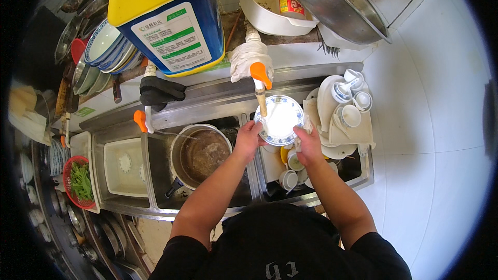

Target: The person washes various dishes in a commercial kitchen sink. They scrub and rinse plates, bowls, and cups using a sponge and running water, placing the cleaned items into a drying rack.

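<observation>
A white plate (283, 118) with a blue patterned rim is held between my two hands, over the right sink basin. My left hand (249, 140) grips its left edge. On the right edge is my right hand (309, 146), which also has a pale cloth (298, 143) bunched in it. The spout of a faucet (261, 103) with an orange handle comes down over the plate's upper left part. Beneath the plate, cups (288, 180) and other dishes crowd the basin. To the right, small bowls and spoons (351, 116) are piled on larger white dishes.
A pot (202, 155) of brownish water stands in the middle basin, under a thin stream from another faucet (144, 120). A white tub (125, 167) sits in the left basin. A large blue-and-yellow jug (167, 23) and a metal wok (334, 4) stand behind the sink.
</observation>
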Demonstrator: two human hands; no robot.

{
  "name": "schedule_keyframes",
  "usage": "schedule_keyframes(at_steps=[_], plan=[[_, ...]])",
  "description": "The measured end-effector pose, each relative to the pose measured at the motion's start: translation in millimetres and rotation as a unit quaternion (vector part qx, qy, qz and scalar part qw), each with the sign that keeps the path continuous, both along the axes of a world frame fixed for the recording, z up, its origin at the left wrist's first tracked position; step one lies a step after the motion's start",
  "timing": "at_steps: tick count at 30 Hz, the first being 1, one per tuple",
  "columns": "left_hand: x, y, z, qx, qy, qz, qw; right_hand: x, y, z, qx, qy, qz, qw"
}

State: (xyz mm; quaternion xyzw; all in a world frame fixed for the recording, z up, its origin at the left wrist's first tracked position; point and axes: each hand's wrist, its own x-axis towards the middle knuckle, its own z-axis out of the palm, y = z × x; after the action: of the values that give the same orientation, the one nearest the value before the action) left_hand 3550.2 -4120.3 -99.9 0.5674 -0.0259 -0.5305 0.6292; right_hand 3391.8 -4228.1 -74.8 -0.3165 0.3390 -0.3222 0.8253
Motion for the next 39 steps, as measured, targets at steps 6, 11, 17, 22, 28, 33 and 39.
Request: schedule_keyframes(at_steps=[6, 11, 17, 22, 28, 33, 39], plan=[[0, -2, 1, -0.023, 0.04, 0.016, 0.999, 1, 0, 0, -0.011, 0.002, 0.005, 1.0], [-1, -5, 5, -0.001, 0.048, 0.026, 0.998, 1, 0, 1, -0.013, 0.009, 0.005, 1.0], [-4, -3, -2, -0.012, 0.01, 0.013, 1.0, 2, 1, 4, -0.007, 0.007, 0.01, 1.0], [-5, -2, 2, 0.007, -0.033, 0.029, 0.999, 2, 3, 8, 0.052, 0.005, 0.005, 0.999], [-8, 3, -10, -0.059, -0.128, -0.012, 0.99, 1, -1, -17, 0.145, -0.04, -0.011, 0.989], [-29, 7, 11, -0.13, -0.105, 0.042, 0.985, 1, -1, -37, 0.232, -0.058, 0.026, 0.971], [-19, 15, 8, -0.034, -0.067, 0.092, 0.993, 5, 22, -45, 0.205, 0.0, 0.078, 0.976]])
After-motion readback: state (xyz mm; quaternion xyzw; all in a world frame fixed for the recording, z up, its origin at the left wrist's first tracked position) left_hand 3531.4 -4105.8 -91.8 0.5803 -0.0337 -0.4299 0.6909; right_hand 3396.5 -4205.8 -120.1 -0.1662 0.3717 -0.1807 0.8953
